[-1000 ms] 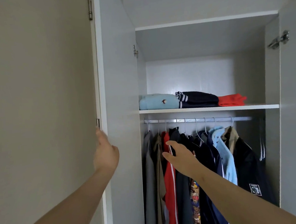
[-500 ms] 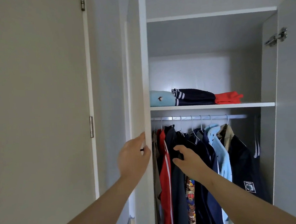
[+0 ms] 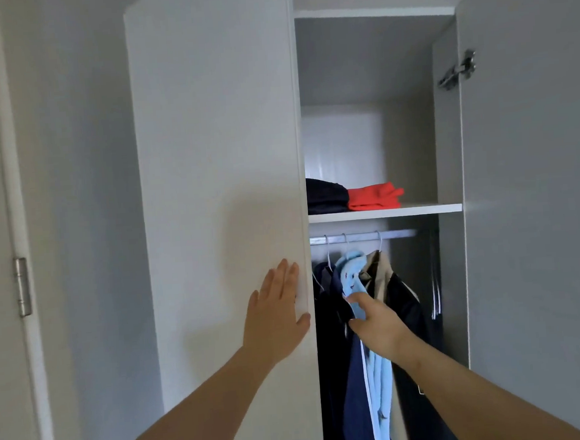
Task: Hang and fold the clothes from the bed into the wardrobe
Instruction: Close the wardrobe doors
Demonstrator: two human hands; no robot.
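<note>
Now the wardrobe door (image 3: 219, 156) has swung half shut under your flat-fingered left hand (image 3: 275, 313) while your right hand (image 3: 382, 326), centre frame, clutches the hanging clothes (image 3: 353, 273) clear, the task seemingly near done.

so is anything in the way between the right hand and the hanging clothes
Nothing visible: the right hand grips the blue garment. The door, under the flat left hand, hides the wardrobe's left side.
</note>
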